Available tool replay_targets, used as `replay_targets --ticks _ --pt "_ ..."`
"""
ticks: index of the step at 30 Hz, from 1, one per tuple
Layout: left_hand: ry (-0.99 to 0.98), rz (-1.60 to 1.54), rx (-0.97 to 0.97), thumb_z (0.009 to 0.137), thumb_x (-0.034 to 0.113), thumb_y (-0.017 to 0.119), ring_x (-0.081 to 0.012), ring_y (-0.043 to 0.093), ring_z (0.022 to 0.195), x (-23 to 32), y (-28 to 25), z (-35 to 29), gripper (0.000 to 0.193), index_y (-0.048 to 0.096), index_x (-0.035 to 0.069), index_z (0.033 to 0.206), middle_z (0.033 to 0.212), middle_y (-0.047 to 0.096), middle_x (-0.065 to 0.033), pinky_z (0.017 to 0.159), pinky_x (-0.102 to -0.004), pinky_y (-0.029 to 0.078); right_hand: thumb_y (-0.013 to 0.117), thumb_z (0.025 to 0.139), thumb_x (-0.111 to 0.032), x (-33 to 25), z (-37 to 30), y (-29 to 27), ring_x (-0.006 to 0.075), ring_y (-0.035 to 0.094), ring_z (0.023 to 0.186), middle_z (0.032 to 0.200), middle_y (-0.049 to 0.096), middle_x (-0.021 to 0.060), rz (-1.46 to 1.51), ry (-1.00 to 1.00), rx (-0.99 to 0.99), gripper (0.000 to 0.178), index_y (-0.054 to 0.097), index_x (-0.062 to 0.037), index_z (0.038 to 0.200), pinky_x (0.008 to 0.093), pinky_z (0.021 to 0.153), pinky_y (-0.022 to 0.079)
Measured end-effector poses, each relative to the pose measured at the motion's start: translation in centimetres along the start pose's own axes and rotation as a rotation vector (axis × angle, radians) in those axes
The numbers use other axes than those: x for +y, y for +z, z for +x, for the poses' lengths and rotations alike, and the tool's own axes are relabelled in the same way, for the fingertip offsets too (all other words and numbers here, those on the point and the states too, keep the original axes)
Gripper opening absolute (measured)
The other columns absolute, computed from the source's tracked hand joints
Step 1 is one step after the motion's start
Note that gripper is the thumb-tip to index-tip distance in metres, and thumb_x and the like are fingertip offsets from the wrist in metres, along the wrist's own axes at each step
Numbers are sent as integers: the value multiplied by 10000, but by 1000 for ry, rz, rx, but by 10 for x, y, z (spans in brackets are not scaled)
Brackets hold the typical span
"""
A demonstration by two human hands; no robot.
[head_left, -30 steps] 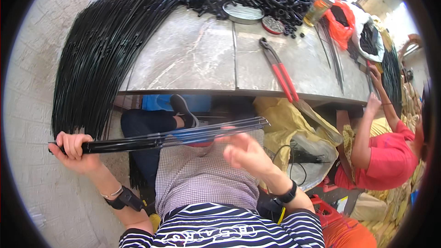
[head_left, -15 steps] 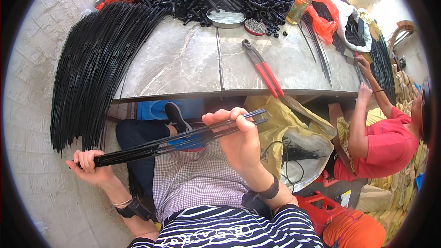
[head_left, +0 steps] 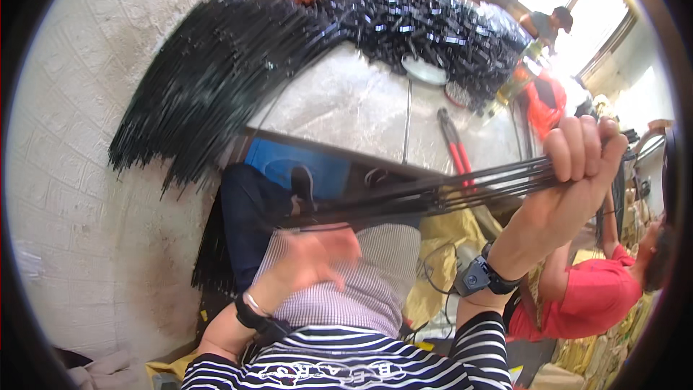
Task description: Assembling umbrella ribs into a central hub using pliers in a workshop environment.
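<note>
A bundle of thin black rods (head_left: 440, 193) crosses in front of me, held up at a slant. My right hand (head_left: 577, 155) is closed round its upper right end, the fingers wrapped over the rods. Below the bundle's left part is my left hand (head_left: 310, 254), blurred by motion, with thumb and fingers apart and nothing visible in it. A large heap of similar black rods (head_left: 224, 79) lies over the table's left end. Long-handled cutters with red handles (head_left: 456, 150) rest on the table (head_left: 354, 112), partly behind the raised bundle.
Short black tubular pieces (head_left: 426, 25) form a pile at the back, beside a round pale dish (head_left: 424, 71) and a small red-rimmed dish (head_left: 456, 94). A person in red (head_left: 599, 296) sits at the right. Yellow sacking (head_left: 451, 245) lies below the table edge.
The view has swung. My left hand has let go of the bundle's left end. My right hand, open against the rods before, has moved right and closed round their other end.
</note>
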State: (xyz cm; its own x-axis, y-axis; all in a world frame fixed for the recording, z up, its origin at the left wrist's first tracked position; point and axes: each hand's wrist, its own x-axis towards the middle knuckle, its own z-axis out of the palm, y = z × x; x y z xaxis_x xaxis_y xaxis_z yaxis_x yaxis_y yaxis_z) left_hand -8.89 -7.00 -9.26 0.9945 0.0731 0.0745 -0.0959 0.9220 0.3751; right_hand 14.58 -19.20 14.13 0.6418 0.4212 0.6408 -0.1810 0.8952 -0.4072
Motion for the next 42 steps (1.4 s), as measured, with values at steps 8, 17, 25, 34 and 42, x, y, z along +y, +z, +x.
replay_targets --ticks 8,17,25,34,42 --pt "715 1086 123 856 1 650 -98 590 918 84 130 56 317 606 -15 1169 1137 604 -106 751 -226 498 471 1009 -179 100 -74 7 75 467 518 627 491 -5 -649 446 -103 192 504 -6 933 229 477 379" --pt "420 1560 115 891 42 613 -68 634 755 123 174 45 348 602 7 1237 1032 710 -130 671 -213 527 427 1031 -195 100 -84 19 140 603 794 810 606 55 -445 710 -405 289 573 38 942 273 748 498" --pt "506 1652 -28 877 27 601 -104 660 801 119 147 59 307 630 -7 1180 971 716 -130 720 -225 522 462 1017 -193 106 -78 -18 139 542 994 1151 568 62 -401 829 -616 279 511 22 1188 294 843 461" --pt "632 1655 95 759 23 687 -98 641 694 120 141 88 274 697 -3 1031 824 705 -91 613 -227 500 701 840 -108 98 -73 -11 190 559 631 787 587 101 -1163 290 -391 167 639 27 914 282 589 458" --pt "696 1849 73 719 -13 695 -147 666 669 119 141 112 282 700 0 1001 773 690 -109 611 -247 522 716 803 -49 95 -64 -30 158 537 577 743 571 76 -1000 307 -347 115 652 16 873 285 519 433"
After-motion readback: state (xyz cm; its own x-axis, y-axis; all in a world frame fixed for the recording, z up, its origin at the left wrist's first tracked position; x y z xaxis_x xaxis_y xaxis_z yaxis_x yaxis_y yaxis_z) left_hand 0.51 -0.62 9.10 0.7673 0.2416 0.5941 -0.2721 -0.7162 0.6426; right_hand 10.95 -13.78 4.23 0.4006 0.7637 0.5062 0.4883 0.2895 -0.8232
